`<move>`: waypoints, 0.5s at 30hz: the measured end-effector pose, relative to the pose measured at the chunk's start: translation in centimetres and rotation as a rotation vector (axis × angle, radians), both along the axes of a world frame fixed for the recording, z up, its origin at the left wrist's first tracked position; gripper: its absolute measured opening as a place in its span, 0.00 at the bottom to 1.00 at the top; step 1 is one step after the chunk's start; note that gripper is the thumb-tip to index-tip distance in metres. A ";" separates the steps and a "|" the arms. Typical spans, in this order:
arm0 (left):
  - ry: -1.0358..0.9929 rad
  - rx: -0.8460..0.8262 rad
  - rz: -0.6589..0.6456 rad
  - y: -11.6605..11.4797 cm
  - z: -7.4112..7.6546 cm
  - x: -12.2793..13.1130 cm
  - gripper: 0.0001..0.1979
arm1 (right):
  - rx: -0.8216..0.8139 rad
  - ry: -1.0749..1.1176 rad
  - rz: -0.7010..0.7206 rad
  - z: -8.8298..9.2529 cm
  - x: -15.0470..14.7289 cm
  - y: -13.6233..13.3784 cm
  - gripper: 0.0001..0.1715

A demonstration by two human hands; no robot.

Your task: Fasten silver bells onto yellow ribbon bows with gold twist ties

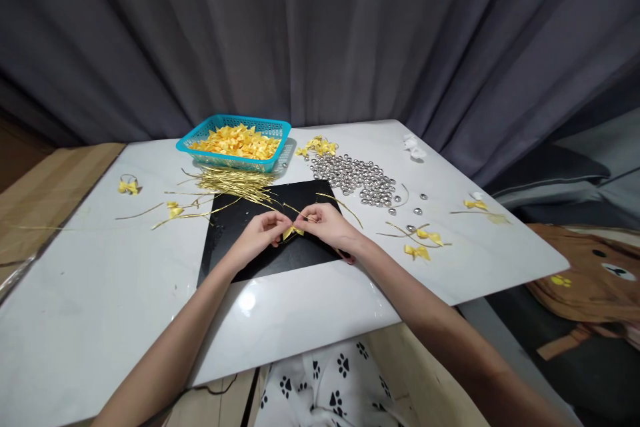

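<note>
My left hand (pixel 261 235) and my right hand (pixel 327 225) meet over a black mat (pixel 260 261) on the white table. Both pinch a small yellow ribbon bow (pixel 293 232) between their fingertips. A thin gold wire (pixel 345 205) runs off from the bow past my right hand. A pile of gold wires (pixel 235 183) lies just behind the mat. Behind it stands a teal basket (pixel 235 141) full of yellow bows. A heap of silver bells (pixel 357 177) lies to the right of the mat.
Finished yellow bows with wire (pixel 423 243) lie to the right of my right arm, others (pixel 129 187) at the far left. A white ribbon piece (pixel 415 147) sits at the back right. A bear-print cushion (pixel 595 277) lies off the table's right edge. Grey curtain behind.
</note>
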State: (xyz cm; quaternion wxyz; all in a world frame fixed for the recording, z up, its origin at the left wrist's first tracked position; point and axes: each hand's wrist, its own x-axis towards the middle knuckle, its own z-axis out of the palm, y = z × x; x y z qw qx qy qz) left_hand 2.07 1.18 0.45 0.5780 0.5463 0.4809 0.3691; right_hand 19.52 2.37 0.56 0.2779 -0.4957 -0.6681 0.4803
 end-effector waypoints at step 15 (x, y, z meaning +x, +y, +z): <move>0.052 0.080 0.033 0.3 -0.1 -0.2 0.08 | -0.080 0.129 -0.106 0.7 0.0 -0.1 0.16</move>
